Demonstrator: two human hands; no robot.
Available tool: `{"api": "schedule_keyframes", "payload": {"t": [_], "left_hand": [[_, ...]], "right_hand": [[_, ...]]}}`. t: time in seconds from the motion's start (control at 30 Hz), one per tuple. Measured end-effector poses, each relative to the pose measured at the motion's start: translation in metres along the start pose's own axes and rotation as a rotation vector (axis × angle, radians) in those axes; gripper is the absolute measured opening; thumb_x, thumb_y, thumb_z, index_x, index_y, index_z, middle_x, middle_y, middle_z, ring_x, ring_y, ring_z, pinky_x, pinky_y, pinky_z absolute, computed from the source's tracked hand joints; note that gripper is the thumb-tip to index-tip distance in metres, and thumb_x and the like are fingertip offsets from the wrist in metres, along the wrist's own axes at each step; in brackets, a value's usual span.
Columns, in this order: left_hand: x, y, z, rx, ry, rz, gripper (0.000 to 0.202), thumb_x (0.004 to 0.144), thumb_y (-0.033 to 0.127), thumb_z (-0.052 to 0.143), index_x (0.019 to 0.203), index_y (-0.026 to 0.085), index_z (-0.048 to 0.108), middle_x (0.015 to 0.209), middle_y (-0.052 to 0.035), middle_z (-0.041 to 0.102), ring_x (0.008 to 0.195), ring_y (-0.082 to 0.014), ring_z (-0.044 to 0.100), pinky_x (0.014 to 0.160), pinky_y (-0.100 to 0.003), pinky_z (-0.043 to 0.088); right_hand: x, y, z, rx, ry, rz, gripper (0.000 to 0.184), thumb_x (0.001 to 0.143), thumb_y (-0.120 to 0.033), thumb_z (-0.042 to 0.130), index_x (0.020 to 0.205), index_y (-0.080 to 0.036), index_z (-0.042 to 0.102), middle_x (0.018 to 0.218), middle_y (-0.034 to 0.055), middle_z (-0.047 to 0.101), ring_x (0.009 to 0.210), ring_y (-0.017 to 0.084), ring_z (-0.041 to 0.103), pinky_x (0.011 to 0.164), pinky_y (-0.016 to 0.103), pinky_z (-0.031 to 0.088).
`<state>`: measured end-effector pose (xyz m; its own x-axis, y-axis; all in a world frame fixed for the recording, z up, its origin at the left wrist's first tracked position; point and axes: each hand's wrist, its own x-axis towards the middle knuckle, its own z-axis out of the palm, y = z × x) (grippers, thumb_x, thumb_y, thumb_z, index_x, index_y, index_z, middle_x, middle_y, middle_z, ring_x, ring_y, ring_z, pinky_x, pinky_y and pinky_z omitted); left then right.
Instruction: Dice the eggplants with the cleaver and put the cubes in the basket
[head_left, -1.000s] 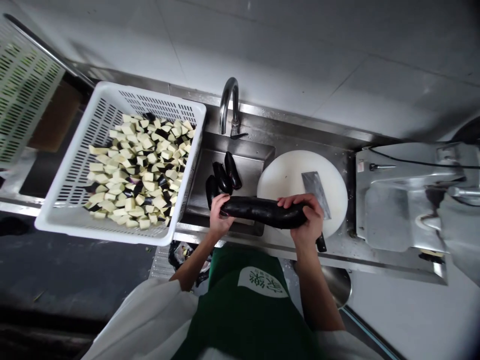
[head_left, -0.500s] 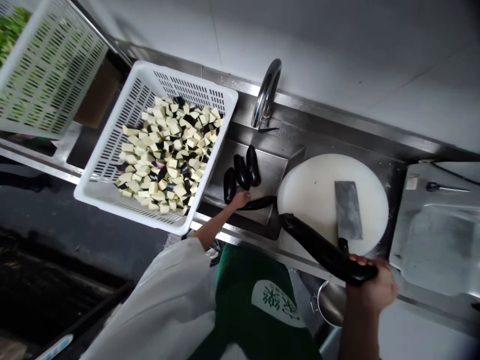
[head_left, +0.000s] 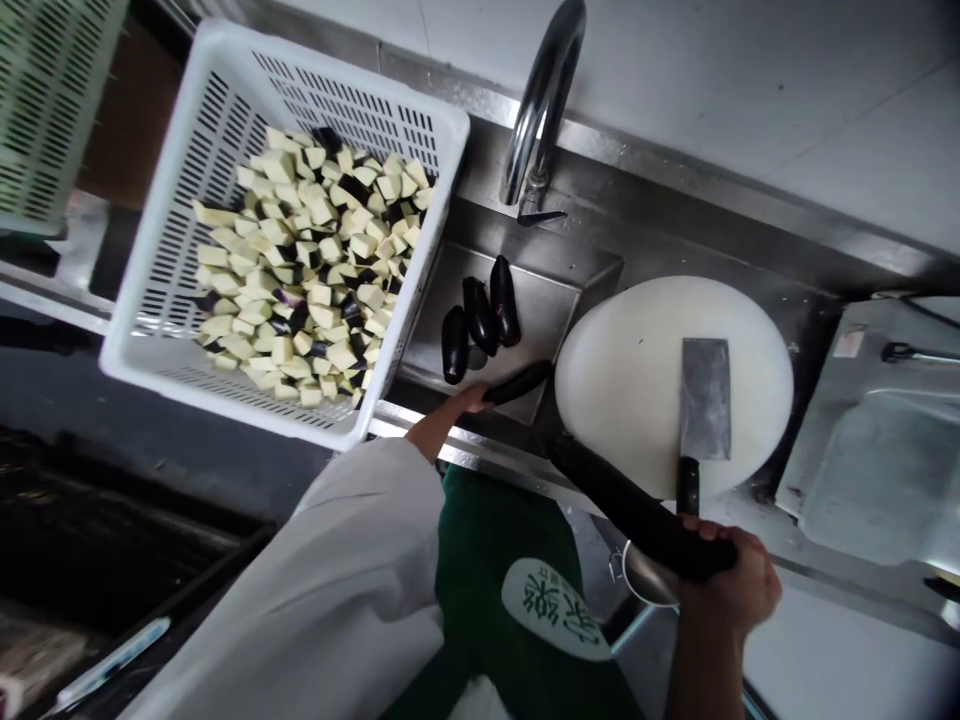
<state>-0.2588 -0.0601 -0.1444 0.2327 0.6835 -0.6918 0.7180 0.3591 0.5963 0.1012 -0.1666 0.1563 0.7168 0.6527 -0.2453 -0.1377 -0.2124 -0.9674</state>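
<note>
I see the left hand (head_left: pixel 472 398) gripping a slim eggplant (head_left: pixel 521 382) near the front edge of the sink (head_left: pixel 538 305), the right hand (head_left: pixel 739 580) gripping a longer eggplant (head_left: pixel 630 503).

Wall tiles (head_left: pixel 697 100): cool, dim grey, darker toward my right edge
Faucet (head_left: pixel 551 75): bright glints along its curve
Long eggplant (head_left: pixel 637 512): near black, surface detail lost to me
Left-edge basket (head_left: pixel 49 120): blurred, soft
Floor (head_left: pixel 67 395): sunk in shadow on my left
</note>
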Motion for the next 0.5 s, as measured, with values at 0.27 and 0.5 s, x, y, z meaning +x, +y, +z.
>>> {"api": "schedule_keyframes", "payload": {"t": [0.27, 0.5], "left_hand": [[-0.127, 0.039, -0.02, -0.595, 0.327, 0.187, 0.053, 0.091, 0.062, 0.067, 0.109, 0.012, 0.074, 0.078, -0.0041, 0.067, 0.069, -0.0172, 0.061, 0.072, -0.03, 0.053], [-0.22, 0.091, -0.05, -0.327, 0.66, 0.643, 0.052, 0.095, 0.048, 0.071, 0.136, 0.018, 0.067, 0.117, -0.0118, 0.065, 0.111, -0.025, 0.062, 0.102, -0.042, 0.05]], "right_hand": [[0.012, -0.007, 0.023, 0.08, -0.154, -0.055, 0.019, 0.071, -0.022, 0.072, 0.062, -0.019, 0.054, 0.055, -0.0059, 0.055, 0.055, 0.013, 0.061, 0.067, 0.034, 0.058], [0.038, -0.019, 0.045, 0.121, -0.349, 0.027, 0.03, 0.067, -0.031, 0.085, 0.082, -0.021, 0.061, 0.054, -0.0101, 0.055, 0.049, 0.012, 0.057, 0.059, 0.03, 0.055]]}}
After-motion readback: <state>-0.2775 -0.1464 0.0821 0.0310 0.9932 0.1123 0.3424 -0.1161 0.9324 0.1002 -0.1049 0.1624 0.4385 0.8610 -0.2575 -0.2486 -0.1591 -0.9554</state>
